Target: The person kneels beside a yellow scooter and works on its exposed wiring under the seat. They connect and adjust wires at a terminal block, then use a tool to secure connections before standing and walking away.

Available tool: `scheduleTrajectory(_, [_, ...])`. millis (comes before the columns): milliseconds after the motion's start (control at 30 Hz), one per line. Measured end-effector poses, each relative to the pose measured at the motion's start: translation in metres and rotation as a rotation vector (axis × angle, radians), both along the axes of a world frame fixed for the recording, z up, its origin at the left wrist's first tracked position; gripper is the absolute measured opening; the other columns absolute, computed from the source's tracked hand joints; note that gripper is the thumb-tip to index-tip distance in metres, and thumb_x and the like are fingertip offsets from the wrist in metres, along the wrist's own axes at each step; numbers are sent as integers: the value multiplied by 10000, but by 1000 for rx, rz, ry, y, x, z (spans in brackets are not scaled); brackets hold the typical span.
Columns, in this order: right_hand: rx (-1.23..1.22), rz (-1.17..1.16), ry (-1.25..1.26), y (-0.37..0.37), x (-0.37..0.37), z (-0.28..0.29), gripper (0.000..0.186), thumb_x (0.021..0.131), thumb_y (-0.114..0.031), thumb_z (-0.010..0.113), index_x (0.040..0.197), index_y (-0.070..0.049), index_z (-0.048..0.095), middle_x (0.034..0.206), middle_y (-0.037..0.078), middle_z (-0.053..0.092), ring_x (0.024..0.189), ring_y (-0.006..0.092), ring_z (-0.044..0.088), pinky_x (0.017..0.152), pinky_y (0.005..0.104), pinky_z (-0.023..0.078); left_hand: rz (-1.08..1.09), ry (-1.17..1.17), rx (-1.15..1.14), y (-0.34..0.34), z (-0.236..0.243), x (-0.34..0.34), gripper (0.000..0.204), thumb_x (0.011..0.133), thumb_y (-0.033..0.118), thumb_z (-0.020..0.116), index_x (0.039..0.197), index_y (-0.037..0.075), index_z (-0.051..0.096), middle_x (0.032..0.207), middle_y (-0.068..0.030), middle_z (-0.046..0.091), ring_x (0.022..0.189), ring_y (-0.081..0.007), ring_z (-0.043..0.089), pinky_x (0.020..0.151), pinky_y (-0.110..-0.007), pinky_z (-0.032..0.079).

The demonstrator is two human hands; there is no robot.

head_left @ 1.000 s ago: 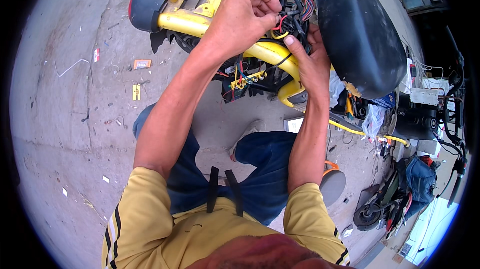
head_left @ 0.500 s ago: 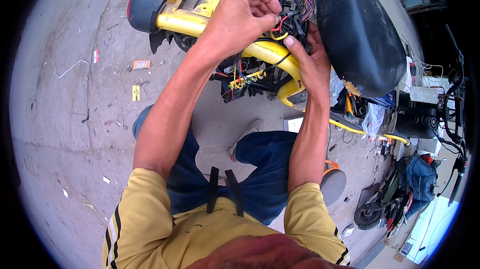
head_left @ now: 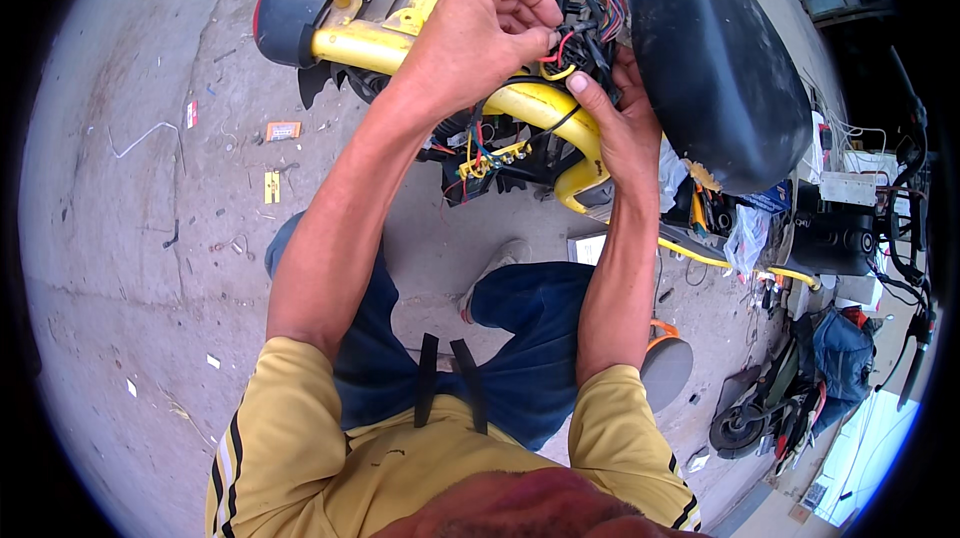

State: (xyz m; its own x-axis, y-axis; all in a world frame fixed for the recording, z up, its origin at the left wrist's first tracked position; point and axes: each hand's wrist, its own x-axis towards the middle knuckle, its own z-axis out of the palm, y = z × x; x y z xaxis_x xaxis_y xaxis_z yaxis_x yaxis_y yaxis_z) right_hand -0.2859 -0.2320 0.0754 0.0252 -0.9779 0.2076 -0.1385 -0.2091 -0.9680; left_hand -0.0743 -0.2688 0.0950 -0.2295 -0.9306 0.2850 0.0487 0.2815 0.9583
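Observation:
A yellow-framed scooter or motorbike body (head_left: 545,103) stands before me with its wiring exposed. At its centre is a tangled wiring harness (head_left: 600,13) of black, red, blue and other coloured wires. My left hand (head_left: 485,33) reaches over the yellow tube, fingers curled, thumb and forefinger pinching a dark wire end beside a red wire (head_left: 563,46). My right hand (head_left: 622,113) cups the harness from the right, thumb near a yellow wire loop (head_left: 558,72) and fingers partly hidden behind the wires. The raised black seat (head_left: 720,68) is just beyond it.
Below the frame hangs a yellow terminal strip (head_left: 495,160) with loose wires. Tools and a plastic bag (head_left: 746,238) lie under the seat. A round grey-topped stool (head_left: 667,375) is by my right arm. Another two-wheeler (head_left: 745,428) stands at right. Small scraps and a bent wire (head_left: 150,133) litter the concrete.
Almost nothing differs. Both hands keep their places on the wires, with only a very slight shift of the thumb and fingers.

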Motion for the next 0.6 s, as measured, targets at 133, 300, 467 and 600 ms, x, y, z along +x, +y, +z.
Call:
scheduleTrajectory(133, [-15,-28,9,0,0,-1,614,905,-82,848,1431,50,560,1337,151,680,1235,215,661,1077,340,537,-13,-4,24,0,1,0,177,955,20,764,1115,-47,727,976,-57,756,919,-105,736,855,-257,607])
scheduleTrajectory(300, [-40,-78,7,4,6,2,626,868,-39,870,1416,38,576,1326,143,683,1227,221,667,1060,339,543,21,-79,-3,2,2,-2,228,946,56,791,1145,-48,746,960,-45,751,875,-83,708,815,-246,588])
scheduleTrajectory(467, [-67,-107,63,2,5,-1,586,862,-25,869,1382,26,604,1292,133,700,1191,215,686,1034,329,548,37,-110,-25,2,0,-2,231,949,40,782,1161,-46,747,956,-34,746,864,-68,688,797,-241,577])
scheduleTrajectory(600, [-96,-134,64,2,8,0,533,858,-22,873,1334,17,635,1243,114,722,1142,197,702,999,318,554,36,-79,-17,2,-2,-3,230,953,7,761,1176,-47,739,978,-32,744,881,-70,693,804,-243,581])
